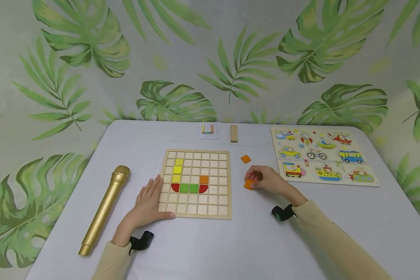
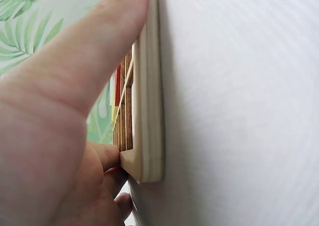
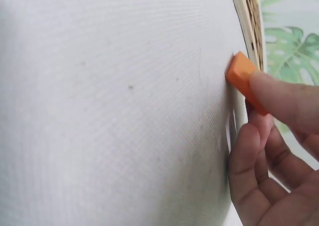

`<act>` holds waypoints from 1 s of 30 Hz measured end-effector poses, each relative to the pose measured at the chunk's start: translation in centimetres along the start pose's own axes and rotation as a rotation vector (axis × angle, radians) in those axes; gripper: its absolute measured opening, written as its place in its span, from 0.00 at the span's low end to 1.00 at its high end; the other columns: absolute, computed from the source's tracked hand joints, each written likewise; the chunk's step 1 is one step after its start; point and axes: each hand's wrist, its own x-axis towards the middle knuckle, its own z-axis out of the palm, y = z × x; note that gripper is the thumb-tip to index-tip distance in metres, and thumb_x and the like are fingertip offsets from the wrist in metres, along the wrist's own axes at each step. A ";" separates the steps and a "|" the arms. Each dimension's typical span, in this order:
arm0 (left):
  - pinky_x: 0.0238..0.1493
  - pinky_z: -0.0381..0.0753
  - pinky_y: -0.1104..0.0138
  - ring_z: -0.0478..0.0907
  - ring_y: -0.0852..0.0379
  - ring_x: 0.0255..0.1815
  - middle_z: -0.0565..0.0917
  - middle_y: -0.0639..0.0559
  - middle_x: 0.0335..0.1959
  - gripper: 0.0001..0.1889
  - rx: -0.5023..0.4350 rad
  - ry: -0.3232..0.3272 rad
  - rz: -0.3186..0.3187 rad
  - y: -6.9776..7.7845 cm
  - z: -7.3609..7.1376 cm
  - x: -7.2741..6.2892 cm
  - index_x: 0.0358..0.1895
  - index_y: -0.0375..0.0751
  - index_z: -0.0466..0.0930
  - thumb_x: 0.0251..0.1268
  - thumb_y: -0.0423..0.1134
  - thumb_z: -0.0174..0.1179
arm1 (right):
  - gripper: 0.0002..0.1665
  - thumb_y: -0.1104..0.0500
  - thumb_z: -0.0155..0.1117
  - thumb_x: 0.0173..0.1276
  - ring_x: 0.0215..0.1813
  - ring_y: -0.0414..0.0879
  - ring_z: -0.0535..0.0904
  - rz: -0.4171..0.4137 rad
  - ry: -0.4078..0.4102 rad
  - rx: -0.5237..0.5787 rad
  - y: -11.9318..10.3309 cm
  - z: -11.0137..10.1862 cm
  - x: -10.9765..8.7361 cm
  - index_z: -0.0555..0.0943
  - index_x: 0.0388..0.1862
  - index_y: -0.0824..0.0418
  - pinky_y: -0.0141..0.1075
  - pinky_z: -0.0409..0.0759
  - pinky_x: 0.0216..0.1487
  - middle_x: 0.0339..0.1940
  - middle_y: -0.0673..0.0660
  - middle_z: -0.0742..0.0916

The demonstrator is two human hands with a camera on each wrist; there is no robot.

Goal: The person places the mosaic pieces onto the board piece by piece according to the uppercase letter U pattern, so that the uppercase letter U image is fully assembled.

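A wooden grid board lies flat on the table. Its cells hold a column of yellow square tiles, two green tiles between red rounded-corner tiles, and one orange tile above the right red piece. My left hand rests at the board's lower left corner, fingers extended along the left side and thumb on the front edge. To the right of the board, my right hand pinches an orange square tile, tilted, between thumb and fingers. Another orange tile lies just beyond it.
Behind the board are a small pattern card and a wooden block. A vehicle puzzle board lies at the back right. On the left is a gold microphone. A leaf-print cloth hangs behind the table.
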 end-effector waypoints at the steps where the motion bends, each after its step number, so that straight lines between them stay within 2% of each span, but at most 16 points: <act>1: 0.68 0.35 0.41 0.34 0.34 0.74 0.41 0.33 0.76 0.65 0.000 0.000 0.000 0.0 0.0 0.0 0.73 0.24 0.41 0.43 0.61 0.72 | 0.11 0.74 0.67 0.57 0.36 0.48 0.74 0.001 -0.013 0.017 0.0 -0.1 0.0 0.80 0.37 0.64 0.33 0.74 0.38 0.32 0.54 0.80; 13: 0.68 0.35 0.41 0.34 0.34 0.74 0.41 0.34 0.76 0.66 0.010 0.000 0.000 -0.2 0.1 0.2 0.73 0.24 0.41 0.43 0.63 0.71 | 0.10 0.70 0.65 0.62 0.40 0.51 0.73 -0.020 -0.062 0.180 -1.0 0.2 2.2 0.79 0.43 0.70 0.31 0.75 0.37 0.37 0.59 0.80; 16: 0.68 0.35 0.41 0.34 0.34 0.74 0.41 0.34 0.76 0.66 0.010 0.000 0.000 -0.2 0.1 0.3 0.73 0.25 0.41 0.43 0.63 0.71 | 0.09 0.70 0.65 0.62 0.38 0.51 0.73 -0.032 -0.058 0.185 -1.7 0.5 3.1 0.79 0.42 0.69 0.30 0.75 0.34 0.37 0.59 0.80; 30: 0.68 0.35 0.40 0.34 0.34 0.74 0.41 0.34 0.76 0.65 0.011 -0.004 -0.003 0.0 0.1 0.2 0.73 0.24 0.41 0.43 0.62 0.72 | 0.07 0.70 0.66 0.60 0.33 0.46 0.74 -0.069 -0.018 0.130 -3.7 2.8 7.5 0.81 0.39 0.66 0.32 0.72 0.35 0.33 0.56 0.82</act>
